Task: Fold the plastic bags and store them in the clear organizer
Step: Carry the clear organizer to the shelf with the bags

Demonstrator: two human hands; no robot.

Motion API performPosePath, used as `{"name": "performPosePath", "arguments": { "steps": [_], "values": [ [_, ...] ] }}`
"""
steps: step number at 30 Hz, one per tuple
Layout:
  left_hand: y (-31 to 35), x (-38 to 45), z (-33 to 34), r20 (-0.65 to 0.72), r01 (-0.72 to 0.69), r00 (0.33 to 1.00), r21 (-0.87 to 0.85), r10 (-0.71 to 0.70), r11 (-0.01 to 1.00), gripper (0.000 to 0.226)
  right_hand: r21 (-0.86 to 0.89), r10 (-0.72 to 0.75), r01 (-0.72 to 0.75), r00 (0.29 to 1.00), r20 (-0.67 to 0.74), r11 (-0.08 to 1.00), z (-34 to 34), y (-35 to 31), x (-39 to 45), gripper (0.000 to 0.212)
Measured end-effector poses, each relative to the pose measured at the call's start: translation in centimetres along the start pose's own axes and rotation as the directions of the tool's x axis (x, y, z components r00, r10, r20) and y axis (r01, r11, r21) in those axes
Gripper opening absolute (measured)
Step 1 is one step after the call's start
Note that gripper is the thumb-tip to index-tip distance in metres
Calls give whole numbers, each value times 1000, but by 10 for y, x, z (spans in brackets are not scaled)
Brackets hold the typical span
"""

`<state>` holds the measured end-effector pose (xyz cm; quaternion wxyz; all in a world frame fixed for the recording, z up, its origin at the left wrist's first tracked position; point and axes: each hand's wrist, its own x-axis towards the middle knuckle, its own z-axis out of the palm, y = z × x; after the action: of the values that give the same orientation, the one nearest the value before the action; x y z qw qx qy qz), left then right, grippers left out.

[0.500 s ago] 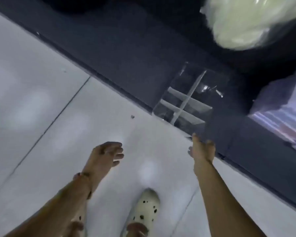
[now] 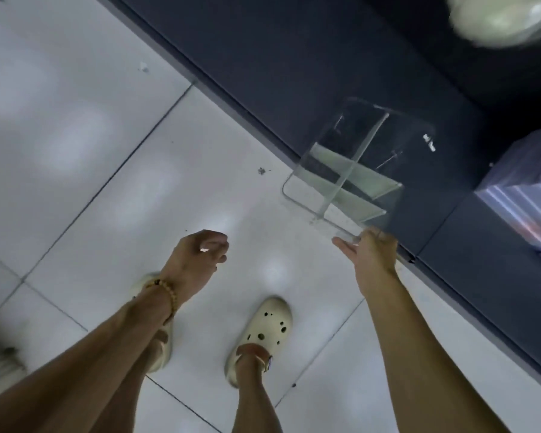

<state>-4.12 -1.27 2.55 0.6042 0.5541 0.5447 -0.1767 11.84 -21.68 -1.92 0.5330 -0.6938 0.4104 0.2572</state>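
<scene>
A clear, rounded-corner plastic organizer [image 2: 353,170] with crossed inner dividers hangs at two o'clock, half over the dark worktop [image 2: 294,73]; the right hand [image 2: 369,250] grips its near edge, the left hand [image 2: 200,254] loosely curled, empty.

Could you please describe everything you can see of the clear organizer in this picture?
The clear organizer is a see-through, hard-plastic-looking box with rounded corners, split into compartments by crossing clear dividers. It appears empty. It overhangs the edge of the dark surface, tilted, with the white tiled floor visible through it. The right hand meets its near corner; the grip there is too blurred to judge. The left hand is apart from it.
</scene>
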Motion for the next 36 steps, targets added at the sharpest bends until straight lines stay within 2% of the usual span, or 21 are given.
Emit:
{"name": "performPosePath", "arguments": {
  "steps": [4,7,11,14,16,21,24,28,31,36],
  "values": [
    [22,-74,-48,-12,0,1000,-70,-1,998,14,-170,-8,26,994,107,985,-27,-13,-88,26],
    [33,-128,-85,-19,-9,1000,-175,5,985,17,-327,-61,142,968,244,934,-46,-32,-154,25],
    [37,-201,-127,-136,-19,991,-245,-15,969,13,-518,-113,360,887,448,776,-51,-66,-238,31],
    [33,-248,-158,-224,-22,974,-288,-45,957,13,-560,-116,487,814,570,670,-38,-95,-296,31],
    [28,-273,-180,-265,-38,962,-377,-69,926,13,-580,-93,563,760,644,588,-20,-113,-330,28],
    [26,-315,-254,-354,-94,927,-548,-128,831,10,-591,-78,672,687,722,447,79,-148,-423,30],
    [30,-318,-310,-385,-114,906,-622,-175,774,10,-562,-54,707,641,765,429,163,-157,-482,34],
    [46,-284,-400,-422,-163,883,-687,-206,708,11,-510,-8,752,564,826,418,290,-169,-553,24],
    [71,-257,-472,-437,-167,868,-704,-235,691,9,-501,4,773,542,840,389,367,-185,-590,20],
    [146,-219,-601,-481,-237,864,-653,-151,720,12,-536,-8,790,563,826,297,448,-244,-621,21]
  ]
}}
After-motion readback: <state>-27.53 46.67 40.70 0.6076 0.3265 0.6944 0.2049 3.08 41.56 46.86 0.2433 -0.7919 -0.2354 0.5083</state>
